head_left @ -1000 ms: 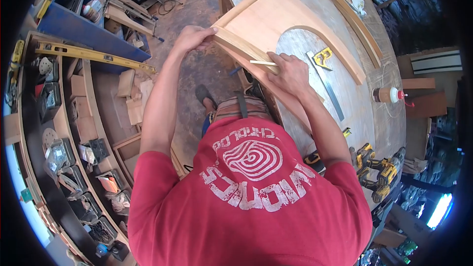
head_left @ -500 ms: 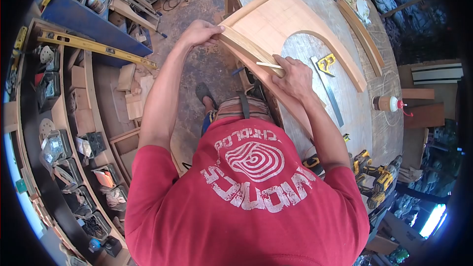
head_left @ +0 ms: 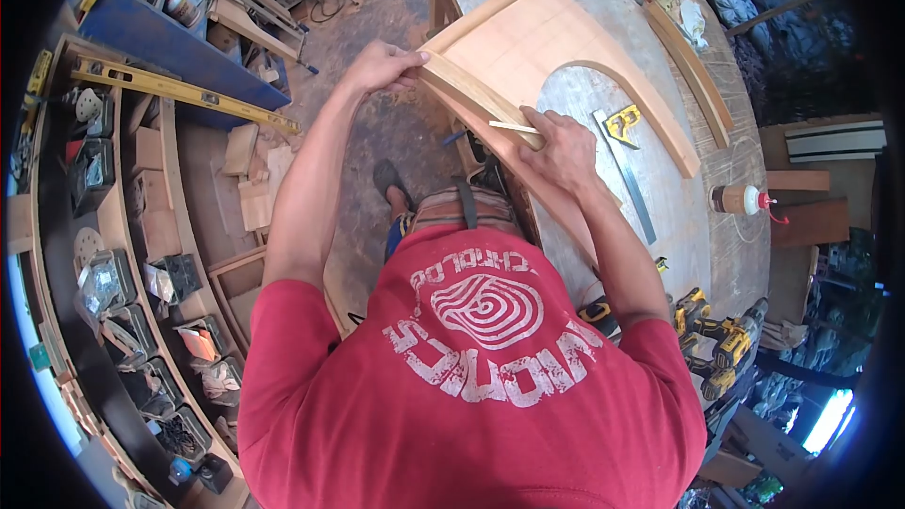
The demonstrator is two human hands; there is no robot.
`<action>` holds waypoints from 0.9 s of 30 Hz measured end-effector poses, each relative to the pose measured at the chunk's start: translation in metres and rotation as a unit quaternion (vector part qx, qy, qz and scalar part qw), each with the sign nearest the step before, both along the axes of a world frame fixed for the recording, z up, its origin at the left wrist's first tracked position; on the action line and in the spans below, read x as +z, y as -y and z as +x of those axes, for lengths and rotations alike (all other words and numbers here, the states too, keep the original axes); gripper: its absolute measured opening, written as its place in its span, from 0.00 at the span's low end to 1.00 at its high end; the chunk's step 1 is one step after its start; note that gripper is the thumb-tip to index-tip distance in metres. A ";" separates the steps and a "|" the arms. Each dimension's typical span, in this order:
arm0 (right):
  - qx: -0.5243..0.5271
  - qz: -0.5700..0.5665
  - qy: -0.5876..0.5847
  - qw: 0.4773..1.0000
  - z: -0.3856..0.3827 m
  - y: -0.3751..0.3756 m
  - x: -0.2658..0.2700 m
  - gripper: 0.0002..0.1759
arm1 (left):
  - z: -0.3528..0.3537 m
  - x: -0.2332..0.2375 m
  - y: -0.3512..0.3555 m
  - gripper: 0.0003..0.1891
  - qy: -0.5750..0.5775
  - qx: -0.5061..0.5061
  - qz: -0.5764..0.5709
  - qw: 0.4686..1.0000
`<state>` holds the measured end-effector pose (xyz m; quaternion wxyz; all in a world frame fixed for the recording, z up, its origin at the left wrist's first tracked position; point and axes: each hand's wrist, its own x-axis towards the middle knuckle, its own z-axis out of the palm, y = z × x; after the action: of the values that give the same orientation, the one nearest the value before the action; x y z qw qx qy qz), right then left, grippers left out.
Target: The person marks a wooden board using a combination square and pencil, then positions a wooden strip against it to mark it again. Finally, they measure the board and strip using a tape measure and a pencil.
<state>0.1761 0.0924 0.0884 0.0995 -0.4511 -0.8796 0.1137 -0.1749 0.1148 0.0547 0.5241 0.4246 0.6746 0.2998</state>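
A large arched plywood panel [head_left: 528, 42] lies on the workbench [head_left: 698, 217], its near edge over the bench's side. My left hand [head_left: 382, 66] grips the end of a narrow wooden strip [head_left: 471, 94] pressed along that edge. My right hand [head_left: 561, 146] presses the strip's other end against the panel and holds a thin stick, perhaps a pencil [head_left: 514, 126], between its fingers.
A metal square [head_left: 622, 165] lies inside the arch cutout. A glue bottle [head_left: 745, 198] stands to the right, yellow drills [head_left: 716, 339] at the bench's near end. A curved wood strip [head_left: 693, 61] lies farther off. Shelves with tools and a yellow level [head_left: 179, 94] are on the left.
The view shifted slightly between the oldest frame and now; both hands keep the same hold on the strip against the panel edge.
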 end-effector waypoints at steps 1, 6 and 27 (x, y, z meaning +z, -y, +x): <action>0.000 0.001 -0.001 1.000 0.000 0.000 0.000 0.31 | 0.000 0.000 0.000 0.28 0.003 0.004 -0.004 1.000; -0.002 -0.006 0.004 1.000 -0.001 0.000 0.000 0.30 | 0.003 0.001 0.002 0.30 0.019 0.028 -0.005 0.999; 0.001 0.015 -0.012 1.000 -0.001 -0.004 -0.007 0.32 | 0.015 -0.015 0.020 0.35 0.158 0.162 0.006 0.974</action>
<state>0.1751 0.0962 0.0813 0.1164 -0.4476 -0.8803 0.1059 -0.1603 0.0944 0.0395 0.5663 0.2598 0.6412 0.4479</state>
